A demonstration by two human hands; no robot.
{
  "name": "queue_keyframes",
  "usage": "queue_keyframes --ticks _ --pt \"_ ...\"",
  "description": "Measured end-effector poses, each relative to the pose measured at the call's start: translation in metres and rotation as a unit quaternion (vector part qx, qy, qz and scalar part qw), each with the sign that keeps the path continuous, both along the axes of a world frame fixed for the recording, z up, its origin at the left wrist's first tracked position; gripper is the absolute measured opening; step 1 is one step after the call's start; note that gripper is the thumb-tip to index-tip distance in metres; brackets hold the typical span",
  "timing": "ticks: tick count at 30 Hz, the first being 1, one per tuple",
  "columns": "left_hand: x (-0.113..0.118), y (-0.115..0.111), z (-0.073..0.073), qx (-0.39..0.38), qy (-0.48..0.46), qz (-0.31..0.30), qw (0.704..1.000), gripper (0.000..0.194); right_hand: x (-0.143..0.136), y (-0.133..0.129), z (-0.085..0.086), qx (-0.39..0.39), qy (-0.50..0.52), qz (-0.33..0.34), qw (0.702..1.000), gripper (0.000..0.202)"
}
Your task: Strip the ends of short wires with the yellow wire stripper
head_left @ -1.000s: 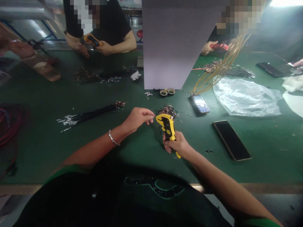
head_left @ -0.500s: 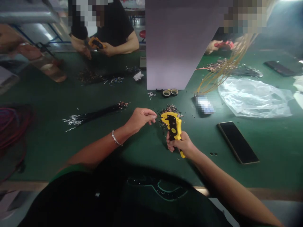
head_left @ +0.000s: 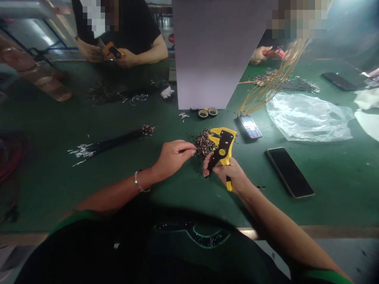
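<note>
A yellow and black wire stripper is held in my right hand, its jaws pointing up and left and its handles spread. My left hand is closed in a pinch at the left edge of a pile of short wire pieces; whatever lies between its fingertips is too small to make out. The tool's head covers the right part of that pile. Farther left, a bundle of black wires lies on the green table, copper ends towards the right and silvery ends towards the left.
Two tape rolls sit below a grey upright panel. To the right are a keypad phone, a dark smartphone and a clear plastic bag. Red cables lie far left. Other people's hands hold tools across the table.
The stripper has tilted to the right and its handles have spread apart, uncovering more of the wire pile. My left hand has turned its fingers down beside the pile. The whole view has shifted slightly.
</note>
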State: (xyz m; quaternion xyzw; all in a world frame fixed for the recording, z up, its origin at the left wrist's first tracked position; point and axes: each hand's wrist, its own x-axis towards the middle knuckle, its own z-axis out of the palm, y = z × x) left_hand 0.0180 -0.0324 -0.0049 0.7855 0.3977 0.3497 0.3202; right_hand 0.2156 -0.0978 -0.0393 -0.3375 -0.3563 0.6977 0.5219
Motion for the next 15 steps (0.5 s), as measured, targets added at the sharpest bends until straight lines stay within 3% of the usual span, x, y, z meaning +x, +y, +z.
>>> queue_keyframes --ticks 7,15 --pt "0.008 -0.013 -0.009 0.126 0.023 -0.049 0.991 0.014 -0.004 -0.002 0.003 -0.017 0.051 0.005 0.999 0.020" --pt "0.010 -0.015 -0.012 0.163 0.038 -0.071 0.983 0.016 -0.009 -0.004 0.000 -0.007 0.025 -0.028 0.999 0.014"
